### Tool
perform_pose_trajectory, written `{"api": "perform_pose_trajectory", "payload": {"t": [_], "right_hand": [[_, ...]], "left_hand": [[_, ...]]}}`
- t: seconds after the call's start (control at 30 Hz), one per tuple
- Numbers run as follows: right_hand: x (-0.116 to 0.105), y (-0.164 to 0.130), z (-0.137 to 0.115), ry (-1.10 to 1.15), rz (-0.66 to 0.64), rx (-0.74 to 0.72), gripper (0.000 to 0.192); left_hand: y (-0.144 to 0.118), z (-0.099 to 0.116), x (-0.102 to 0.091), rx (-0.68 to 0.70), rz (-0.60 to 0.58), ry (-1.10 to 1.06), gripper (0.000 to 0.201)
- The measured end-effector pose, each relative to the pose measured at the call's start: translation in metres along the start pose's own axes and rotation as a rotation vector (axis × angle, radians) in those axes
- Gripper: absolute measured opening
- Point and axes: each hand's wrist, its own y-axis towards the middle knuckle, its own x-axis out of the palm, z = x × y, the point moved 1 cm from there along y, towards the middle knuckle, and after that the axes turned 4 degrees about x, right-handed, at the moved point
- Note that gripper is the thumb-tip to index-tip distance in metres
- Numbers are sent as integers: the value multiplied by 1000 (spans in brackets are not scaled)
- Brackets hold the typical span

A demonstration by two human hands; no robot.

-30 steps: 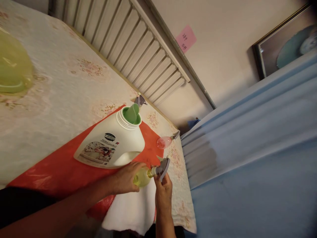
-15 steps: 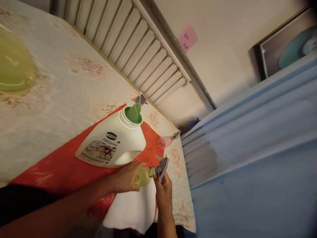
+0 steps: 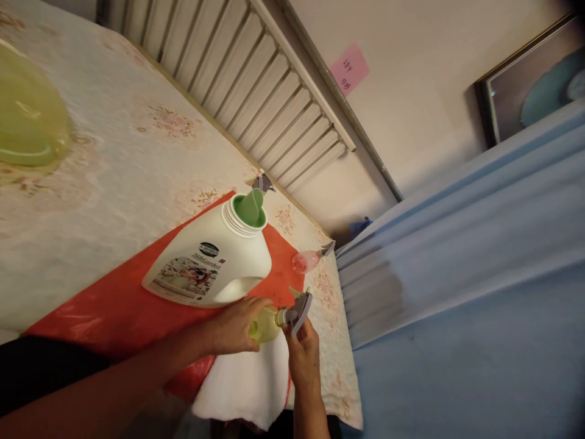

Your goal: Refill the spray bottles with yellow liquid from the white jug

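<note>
- Spray bottle [image 3: 264, 324], small and yellow: gripped round its body by the left hand [image 3: 233, 326], steadying it over the white cloth [image 3: 249, 384].
- Right hand [image 3: 301, 353]: fingers closed on the grey trigger head [image 3: 299, 310].
- White jug [image 3: 212, 262]: uncapped, just beyond the left hand.

You're gripping a yellow-green spray bottle [image 3: 264, 325] with a grey trigger head [image 3: 299, 309]. Near left, a white jug [image 3: 214, 262] is showing a green spout and a dark label with a printed picture. It's sitting on an orange-red sheet [image 3: 105, 311]; a white cloth [image 3: 249, 384] is lying under the bottle. A pink bottle [image 3: 305, 261] is sitting farther right. The cream tablecloth [image 3: 114, 158] is carrying pale floral motifs. Blue fabric [image 3: 457, 274] is filling the right.
</note>
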Motion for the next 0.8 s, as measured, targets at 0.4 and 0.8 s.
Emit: {"api": "perform_pose_trajectory", "payload": {"t": [0.4,0.8], "right_hand": [[24,3,21,154,297,89,25],[44,-6,34,77,552,95,30]], "left_hand": [[0,-2,2,25,17,23,75],[-3,8,5,92,43,21,80]]}}
